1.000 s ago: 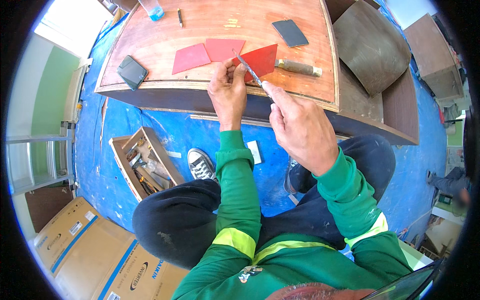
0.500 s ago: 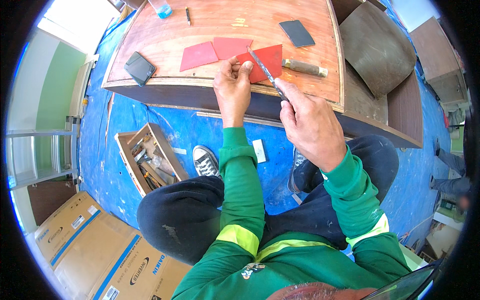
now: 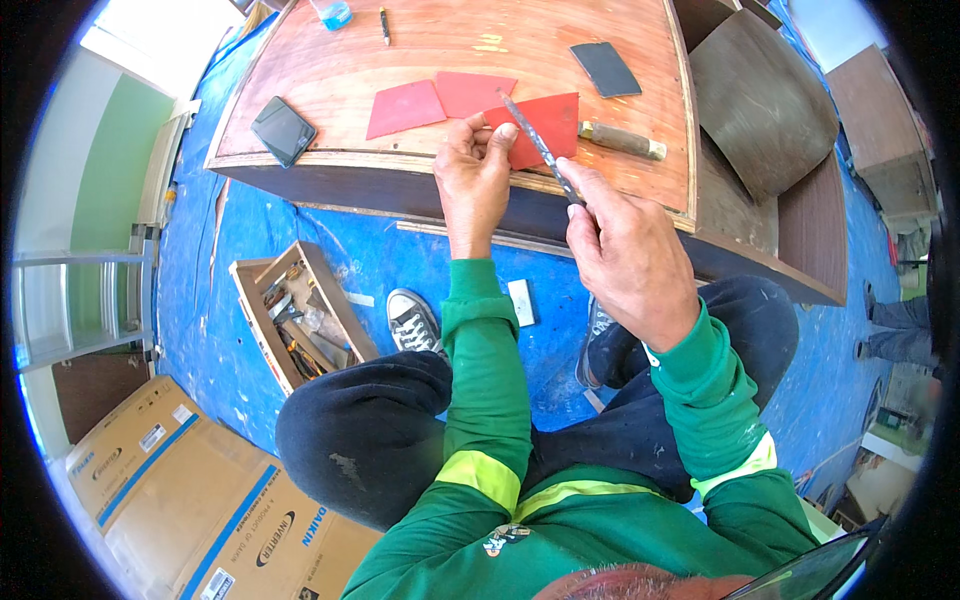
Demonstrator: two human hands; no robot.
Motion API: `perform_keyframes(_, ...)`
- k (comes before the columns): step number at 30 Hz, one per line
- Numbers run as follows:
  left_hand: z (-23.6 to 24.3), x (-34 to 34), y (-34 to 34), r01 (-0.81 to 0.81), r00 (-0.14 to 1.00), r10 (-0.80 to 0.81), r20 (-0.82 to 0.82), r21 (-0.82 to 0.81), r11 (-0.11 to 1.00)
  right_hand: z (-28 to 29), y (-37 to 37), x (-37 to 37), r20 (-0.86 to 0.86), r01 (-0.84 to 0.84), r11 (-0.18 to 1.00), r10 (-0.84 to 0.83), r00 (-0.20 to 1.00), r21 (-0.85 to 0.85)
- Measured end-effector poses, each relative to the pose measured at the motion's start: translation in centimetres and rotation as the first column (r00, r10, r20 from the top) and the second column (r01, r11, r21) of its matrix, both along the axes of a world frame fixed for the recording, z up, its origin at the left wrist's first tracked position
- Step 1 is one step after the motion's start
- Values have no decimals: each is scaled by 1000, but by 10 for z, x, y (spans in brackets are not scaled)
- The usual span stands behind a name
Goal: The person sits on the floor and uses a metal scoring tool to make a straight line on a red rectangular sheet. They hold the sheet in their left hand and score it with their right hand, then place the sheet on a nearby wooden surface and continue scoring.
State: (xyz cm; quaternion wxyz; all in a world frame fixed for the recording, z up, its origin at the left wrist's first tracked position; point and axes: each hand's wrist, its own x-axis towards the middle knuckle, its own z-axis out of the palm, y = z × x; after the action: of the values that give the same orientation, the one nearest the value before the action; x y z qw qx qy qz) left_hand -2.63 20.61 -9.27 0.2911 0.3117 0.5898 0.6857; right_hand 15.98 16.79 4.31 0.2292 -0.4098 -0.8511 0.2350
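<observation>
Farther right than a second ago, the narrow, blotched blade (image 3: 538, 146) crosses the thin red sheet (image 3: 557, 125) at the near edge of the wooden tabletop (image 3: 350, 70)! Bare grain opens across the tabletop's middle. We see the blade's long axis slant away leftward; left hand (image 3: 475, 188) pinches the sheet, right hand (image 3: 640, 258) clamps the blade.
</observation>
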Motion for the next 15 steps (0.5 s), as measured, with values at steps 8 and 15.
perform_keyframes(8,-6,4,1,-50,995,54,-79,57,997,0,0,-2,-12,38,999,-39,999,-20)
perform_keyframes(15,-10,17,2,-133,990,139,-8,247,960,-17,2,-6,-103,67,997,-64,993,29)
